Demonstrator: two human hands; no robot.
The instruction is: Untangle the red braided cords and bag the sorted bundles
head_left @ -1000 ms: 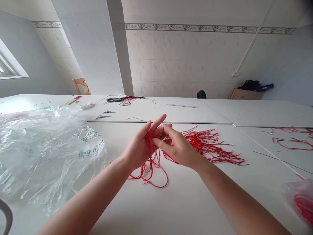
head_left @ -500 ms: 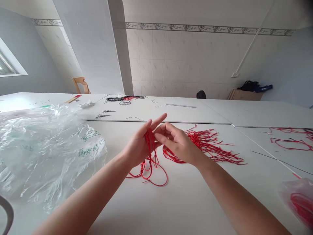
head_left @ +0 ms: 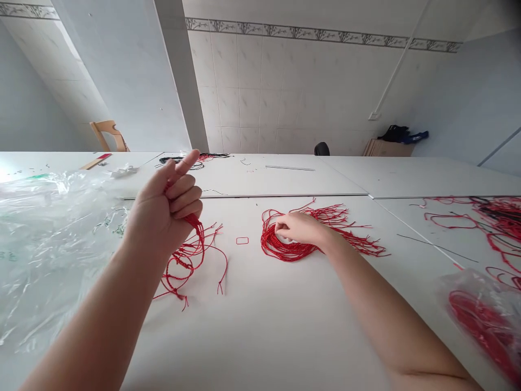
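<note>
– White worktop (head_left: 260, 326); why is the left hand (head_left: 171, 203) curled?
– It grips cords (head_left: 201, 234) dangling below, likely to separate them from the bundle (head_left: 285, 252) under the right hand (head_left: 303, 228), whose grasp I can't tell.

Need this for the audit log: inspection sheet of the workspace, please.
Surface: white table, seams visible.
Work items: red cords hanging from the left hand; red bundle lying at the right hand.
Clutter: crumpled plastic at left, bag with red contents at right, small red loop between the hands, ruler farther back.
Left hand: closed on the cords.
Right hand: curled over the bundle, grip unclear.
Power cables: nothing seen.
Surroundings: tiled wall, chair, box.
Other people: nothing seen.
</note>
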